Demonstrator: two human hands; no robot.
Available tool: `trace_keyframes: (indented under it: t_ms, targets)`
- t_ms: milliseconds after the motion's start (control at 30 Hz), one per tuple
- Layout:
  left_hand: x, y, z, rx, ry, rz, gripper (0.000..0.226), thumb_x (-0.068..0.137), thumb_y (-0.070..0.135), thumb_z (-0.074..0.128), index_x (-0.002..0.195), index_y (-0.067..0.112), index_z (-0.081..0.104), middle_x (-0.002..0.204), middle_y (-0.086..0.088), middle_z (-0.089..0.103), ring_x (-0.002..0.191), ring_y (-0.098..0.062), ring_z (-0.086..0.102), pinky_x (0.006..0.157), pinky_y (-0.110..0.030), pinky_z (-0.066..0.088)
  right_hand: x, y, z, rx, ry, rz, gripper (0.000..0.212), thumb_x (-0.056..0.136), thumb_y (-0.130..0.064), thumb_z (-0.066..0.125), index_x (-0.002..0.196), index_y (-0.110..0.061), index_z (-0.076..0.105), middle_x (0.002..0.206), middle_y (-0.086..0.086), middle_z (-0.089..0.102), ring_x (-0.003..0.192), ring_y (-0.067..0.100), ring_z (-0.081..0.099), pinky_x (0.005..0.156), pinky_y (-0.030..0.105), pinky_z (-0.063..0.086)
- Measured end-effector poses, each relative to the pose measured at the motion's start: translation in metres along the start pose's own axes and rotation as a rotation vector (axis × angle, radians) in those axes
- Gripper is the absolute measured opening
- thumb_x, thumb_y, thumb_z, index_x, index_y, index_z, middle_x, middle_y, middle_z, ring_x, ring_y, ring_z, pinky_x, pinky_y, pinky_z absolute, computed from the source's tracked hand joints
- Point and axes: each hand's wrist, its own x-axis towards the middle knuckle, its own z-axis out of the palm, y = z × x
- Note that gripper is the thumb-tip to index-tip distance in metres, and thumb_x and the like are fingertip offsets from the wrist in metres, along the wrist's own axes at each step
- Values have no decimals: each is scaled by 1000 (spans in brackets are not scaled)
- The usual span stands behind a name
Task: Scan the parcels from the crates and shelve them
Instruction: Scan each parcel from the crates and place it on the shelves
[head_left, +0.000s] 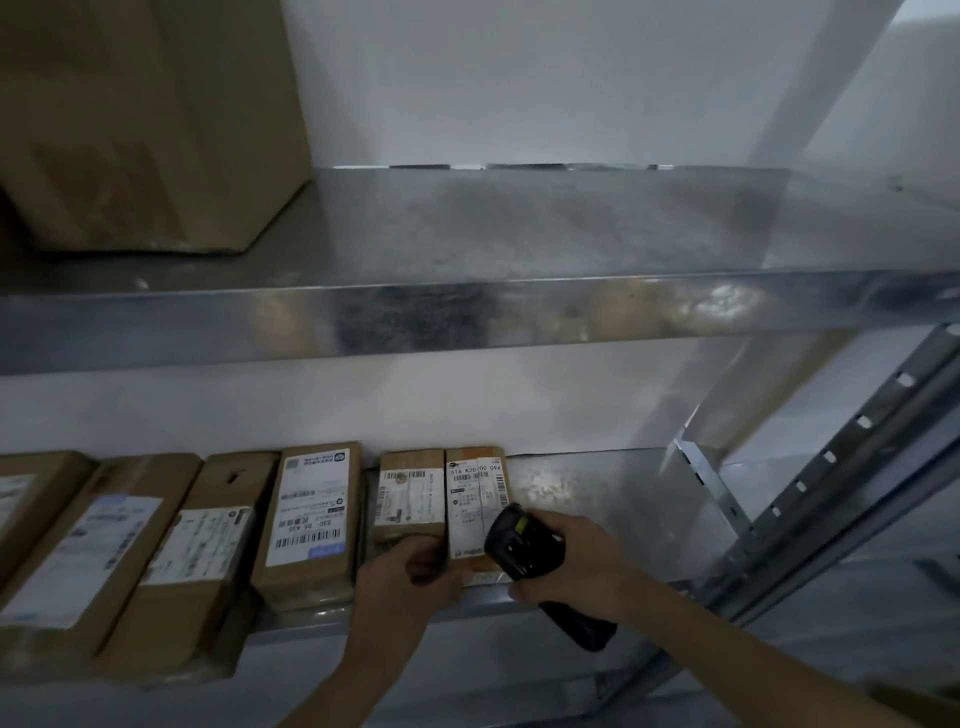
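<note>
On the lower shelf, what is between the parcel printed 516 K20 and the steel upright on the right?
Only bare shelf lies between the 516 parcel and the upright, as the head view shows; the right hand with the scanner sits nearer the front edge.

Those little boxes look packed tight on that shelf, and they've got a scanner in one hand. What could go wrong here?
The rightmost parcel sits near the lower shelf's front edge; a nudge from the left hand might tip it off. The scanner in the right hand partly covers that parcel's label, so it may misread or catch the neighbouring parcel.
</note>
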Motion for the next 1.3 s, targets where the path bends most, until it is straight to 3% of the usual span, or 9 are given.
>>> trace_keyframes:
  t_ms: [200,433,567,767,900,967,1067,1167,1300]
  targets:
    - [-12,21,-25,-97,-41,6,24,80,21,84,99,31,74,90,18,76,85,1,71,77,-22,58,-20,-19,-8,6,81,-2,67,62,-28,96,122,-42,69,109,-17,74,100,2,69,89,26,59]
    - [-29,63,-89,-140,32,166,37,84,28,79,119,32,66,111,24,63,98,17,59,83,-4,48,-50,-94,0,-31,137,-76,64,66,-35,97,113,-57,59,110,-27,70,100,-10,64,78,7,49]
    - [-49,70,-169,-211,29,187,42,86,39,74,126,35,64,124,26,61,111,10,58,89,-9,49,-63,-171,39,-38,120,-155,69,69,-38,95,129,-43,61,116,-24,68,105,-3,65,79,7,48]
    - [-106,42,-332,-178,144,155,48,91,36,72,136,27,59,128,26,56,117,6,55,88,-2,43,-79,-305,154,-52,-6,-235,60,71,-37,92,121,-46,60,103,-26,69,90,-7,67,71,13,51]
    - [-158,3,-468,-96,274,122,55,89,46,71,141,29,58,142,17,51,132,-1,47,110,-26,42,-83,-406,255,-94,-129,-277,47,71,-44,92,108,-44,64,98,-17,74,87,-2,70,75,20,56]
    - [-192,-22,-539,-71,339,77,52,89,49,70,138,34,59,132,24,57,119,9,52,103,-19,44,-88,-457,309,-109,-177,-327,41,71,-43,93,101,-41,66,89,-20,74,78,-12,67,69,12,52]
    - [-250,-66,-638,-75,486,-19,53,87,53,70,137,40,56,116,30,65,112,10,56,99,-17,44,-95,-530,398,-126,-276,-414,54,68,-47,93,112,-35,65,104,-22,71,86,-11,67,76,16,53]
    - [-307,-113,-717,-113,640,-132,59,86,53,71,141,37,55,125,24,65,120,-1,57,106,-28,46,-106,-591,488,-147,-376,-502,66,68,-51,92,121,-38,56,111,-25,64,92,-10,62,76,12,48]
    - [-371,-170,-791,-121,811,-219,49,85,42,76,131,30,63,139,16,55,130,-8,53,112,-34,44,-118,-643,596,-179,-492,-563,45,70,-38,94,90,-49,56,87,-31,65,76,-26,58,71,2,45]
